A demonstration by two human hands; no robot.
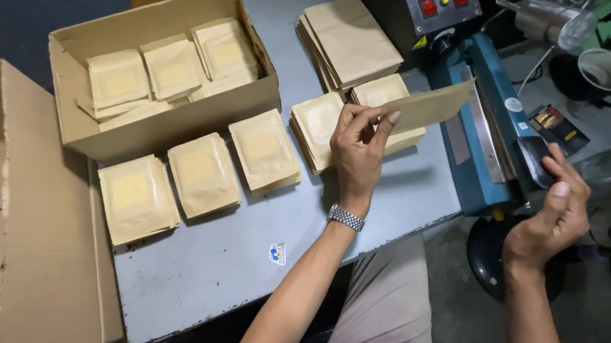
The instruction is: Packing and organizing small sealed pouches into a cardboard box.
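The left hand [358, 151] pinched a flat tan paper pouch [428, 105] by its edge, holding it above the grey surface [234, 263] beside the blue heat sealer [489, 139]. The right hand [553, 215], fingers curled, gripped the sealer's black handle [533, 159]. Stacked pouches [201, 175] and an open cardboard box [163, 71] lay leftward.

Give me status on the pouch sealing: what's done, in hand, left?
Done, it seems: pouches lie in the open box and three piles sit in front of it. In hand: the left hand holds one pouch at the blue sealer, while the right hand has its grip on the sealer's handle. Left, likely: the stacks beside the sealer.
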